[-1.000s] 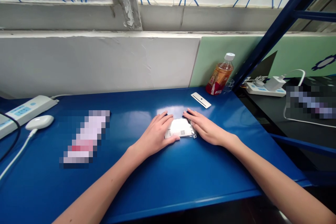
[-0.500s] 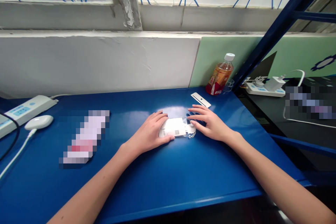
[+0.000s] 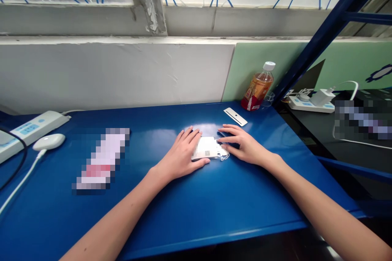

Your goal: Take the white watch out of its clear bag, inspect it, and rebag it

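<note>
A small clear plastic packet [image 3: 208,147] with a white printed card inside lies on the blue tabletop [image 3: 214,200]. A short ball chain [image 3: 225,156] shows at its right end. My left hand [image 3: 183,153] rests flat over the packet's left part, fingers stretched forward and thumb along the near edge, hiding that end. At the right end is my right hand [image 3: 243,142], its fingers spread and slightly bent. Its thumb and fingertips are at the packet's edge; whether they press on it I cannot tell.
A white slotted card [image 3: 235,116] lies behind my right hand, near a bottle of reddish drink [image 3: 257,87] by the wall. To the left are a pixelated flat item [image 3: 102,159], a white cabled device [image 3: 49,142] and a power strip [image 3: 36,128]. A blue post [image 3: 309,49] rises on the right.
My left hand has slid slightly to the right and covers more of the packet, its fingers now straighter. The right hand stays nearly in place. The whole view has shifted slightly.
</note>
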Demonstrator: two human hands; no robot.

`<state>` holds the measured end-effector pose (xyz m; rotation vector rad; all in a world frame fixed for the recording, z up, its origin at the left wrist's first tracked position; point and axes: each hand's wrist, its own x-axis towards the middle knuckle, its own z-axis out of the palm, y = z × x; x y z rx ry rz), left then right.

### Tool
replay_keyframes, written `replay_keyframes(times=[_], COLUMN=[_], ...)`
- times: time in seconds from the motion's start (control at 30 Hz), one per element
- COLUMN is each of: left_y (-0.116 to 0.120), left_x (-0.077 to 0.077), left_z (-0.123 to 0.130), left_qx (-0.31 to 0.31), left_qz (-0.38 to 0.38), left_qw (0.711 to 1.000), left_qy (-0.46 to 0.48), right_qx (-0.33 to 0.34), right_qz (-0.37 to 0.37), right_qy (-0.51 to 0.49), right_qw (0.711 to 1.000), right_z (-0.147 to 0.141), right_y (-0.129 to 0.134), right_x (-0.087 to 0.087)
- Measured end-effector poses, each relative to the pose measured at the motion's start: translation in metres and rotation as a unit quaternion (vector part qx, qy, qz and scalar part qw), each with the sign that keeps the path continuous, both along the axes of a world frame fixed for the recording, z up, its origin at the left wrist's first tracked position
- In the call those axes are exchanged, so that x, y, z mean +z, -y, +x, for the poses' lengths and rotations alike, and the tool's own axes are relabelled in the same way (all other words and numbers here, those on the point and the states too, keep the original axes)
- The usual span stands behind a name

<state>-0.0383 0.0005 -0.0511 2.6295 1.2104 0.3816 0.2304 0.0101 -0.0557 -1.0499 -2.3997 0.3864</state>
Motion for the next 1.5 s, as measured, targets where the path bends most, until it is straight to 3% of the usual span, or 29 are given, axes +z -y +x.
replay_keyframes(times=[0.33, 0.67, 0.9, 1.13, 1.27, 1.5], left_y=[0.001, 0.001, 0.000, -0.004, -0.003, -0.001], left_x=[0.002, 0.003, 0.004, 0.002, 0.003, 0.004], left_z=[-0.001, -0.001, -0.005, -0.009, -0.008, -0.006], left_qx=[-0.010, -0.010, 0.000, 0.005, 0.006, 0.003], left_qz=[0.001, 0.010, 0.020, 0.024, 0.011, 0.014], left_qw=[1.000, 1.000, 1.000, 0.999, 0.999, 0.999], left_qy=[0.026, 0.028, 0.019, 0.039, 0.039, 0.048], right_qx=[0.027, 0.033, 0.031, 0.019, 0.005, 0.018], right_qz=[-0.027, -0.001, 0.030, -0.011, -0.034, -0.012], right_qy=[-0.020, -0.063, -0.026, 0.013, 0.017, -0.027], right_qw=[0.999, 0.997, 0.999, 1.000, 0.999, 0.999], right_z=[-0.002, -0.008, 0.001, 0.019, 0.021, 0.004], right_y=[0.002, 0.004, 0.002, -0.006, -0.006, 0.001], right_x=[0.004, 0.002, 0.014, 0.026, 0.023, 0.009])
